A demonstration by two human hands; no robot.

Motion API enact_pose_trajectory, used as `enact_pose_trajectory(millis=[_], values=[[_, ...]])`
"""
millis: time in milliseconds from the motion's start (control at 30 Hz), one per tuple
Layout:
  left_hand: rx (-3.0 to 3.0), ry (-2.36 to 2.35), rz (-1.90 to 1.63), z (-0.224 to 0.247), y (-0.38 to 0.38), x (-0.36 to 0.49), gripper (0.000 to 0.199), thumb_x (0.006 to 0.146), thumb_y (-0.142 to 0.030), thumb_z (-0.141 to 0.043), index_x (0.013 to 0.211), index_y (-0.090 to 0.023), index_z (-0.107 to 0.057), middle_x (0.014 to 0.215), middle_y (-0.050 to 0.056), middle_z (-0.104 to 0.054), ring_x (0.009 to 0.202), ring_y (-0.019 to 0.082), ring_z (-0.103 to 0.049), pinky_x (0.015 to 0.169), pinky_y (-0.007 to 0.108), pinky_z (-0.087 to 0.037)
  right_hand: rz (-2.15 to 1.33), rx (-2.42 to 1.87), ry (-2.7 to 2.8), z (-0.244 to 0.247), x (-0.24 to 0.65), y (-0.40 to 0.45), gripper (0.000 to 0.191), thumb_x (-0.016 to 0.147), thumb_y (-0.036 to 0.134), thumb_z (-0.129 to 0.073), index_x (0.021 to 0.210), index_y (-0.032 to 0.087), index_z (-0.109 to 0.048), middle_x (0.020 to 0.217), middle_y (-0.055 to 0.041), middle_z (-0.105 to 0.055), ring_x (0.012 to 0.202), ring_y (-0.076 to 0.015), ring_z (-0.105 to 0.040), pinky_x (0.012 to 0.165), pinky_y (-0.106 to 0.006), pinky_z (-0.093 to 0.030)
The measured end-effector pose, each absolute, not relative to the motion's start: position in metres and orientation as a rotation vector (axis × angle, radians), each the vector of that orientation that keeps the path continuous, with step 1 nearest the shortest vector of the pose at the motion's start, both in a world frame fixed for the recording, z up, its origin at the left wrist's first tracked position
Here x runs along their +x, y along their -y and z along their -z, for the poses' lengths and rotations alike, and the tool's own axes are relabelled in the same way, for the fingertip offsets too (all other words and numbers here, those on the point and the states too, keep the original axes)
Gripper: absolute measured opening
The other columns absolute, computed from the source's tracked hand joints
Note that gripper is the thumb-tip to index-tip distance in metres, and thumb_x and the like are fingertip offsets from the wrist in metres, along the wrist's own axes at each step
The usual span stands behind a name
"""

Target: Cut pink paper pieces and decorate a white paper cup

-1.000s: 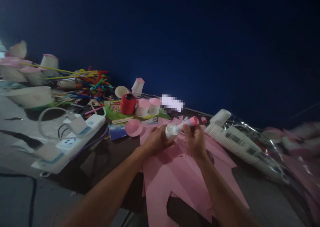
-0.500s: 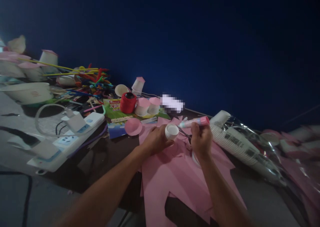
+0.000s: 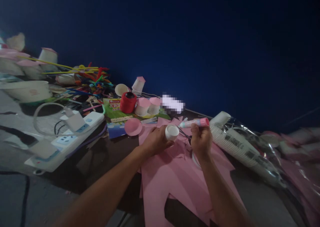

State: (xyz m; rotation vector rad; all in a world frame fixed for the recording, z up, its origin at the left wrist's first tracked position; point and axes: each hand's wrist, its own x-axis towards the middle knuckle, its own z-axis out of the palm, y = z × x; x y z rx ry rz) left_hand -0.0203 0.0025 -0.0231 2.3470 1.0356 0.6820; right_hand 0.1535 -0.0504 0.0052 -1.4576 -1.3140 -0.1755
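Observation:
Wrapped around a small white paper cup (image 3: 172, 133), my left hand (image 3: 156, 141) holds it tilted, with its round end facing me. My right hand (image 3: 202, 141) grips a pink and pale-blue glue stick (image 3: 194, 123), which lies sideways with its tip pointing left, a short way from the cup. Beneath both hands spread cut sheets of pink paper (image 3: 160, 180). Dark scissors (image 3: 184, 133) lie between the hands, partly hidden. A white round rim (image 3: 196, 159) shows beside my right wrist, mostly covered.
Left of the hands are a pink paper disc (image 3: 133, 127), a red thread spool (image 3: 128, 102) and pink-topped cups (image 3: 143, 106). A power strip (image 3: 67, 140) with plugs lies farther left, below colourful pipe cleaners (image 3: 97, 76). A bagged stack of paper cups (image 3: 237, 143) is at the right.
Both hands keep nearly the same pose, still holding the cup and the glue stick. Only a very slight shift of the view shows.

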Motion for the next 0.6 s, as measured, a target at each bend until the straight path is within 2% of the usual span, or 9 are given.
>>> enact_pose_trajectory(millis=[200,300,500,600], values=[[2.352,-1.052,-0.648,0.0222,-0.0029,-0.0193,0.048,0.076,-0.034,-0.068,0.117,-0.018,-0.049,0.109,0.011,-0.067,0.101,0.03,-0.063,0.091,0.04,-0.043,0.18,-1.467,1.436,-0.0028,0.1521,0.0479,0.028,0.089,0.045,-0.052,0.092,0.019,-0.062,0.085,-0.0118,-0.071,0.082,-0.0273,-0.067,0.074,-0.039,-0.051],[2.352,-1.044,-0.679,0.0229,-0.0034,-0.019,0.047,0.076,-0.035,-0.067,0.116,-0.017,-0.051,0.105,0.011,-0.068,0.098,0.03,-0.063,0.091,0.041,-0.043,0.221,-1.497,1.381,-0.0011,0.158,0.0461,0.029,0.088,0.046,-0.053,0.091,0.019,-0.062,0.083,-0.0116,-0.071,0.08,-0.0273,-0.066,0.072,-0.039,-0.051],[2.383,-1.019,-0.63,0.0213,-0.0034,-0.0201,0.049,0.077,-0.035,-0.067,0.119,-0.017,-0.049,0.107,0.011,-0.068,0.099,0.03,-0.063,0.09,0.04,-0.043,-0.016,-1.409,1.364,-0.0042,0.1551,0.0495,0.028,0.09,0.045,-0.051,0.091,0.018,-0.061,0.078,-0.0076,-0.069,0.072,-0.0229,-0.064,0.066,-0.035,-0.049],[2.367,-1.04,-0.615,0.0202,-0.004,-0.02,0.051,0.077,-0.037,-0.068,0.12,-0.018,-0.049,0.105,0.011,-0.068,0.099,0.031,-0.063,0.09,0.04,-0.043,-0.014,-1.446,1.419,-0.0047,0.1511,0.0488,0.028,0.09,0.045,-0.051,0.083,0.02,-0.061,0.076,-0.0078,-0.068,0.072,-0.0238,-0.063,0.068,-0.037,-0.048]])
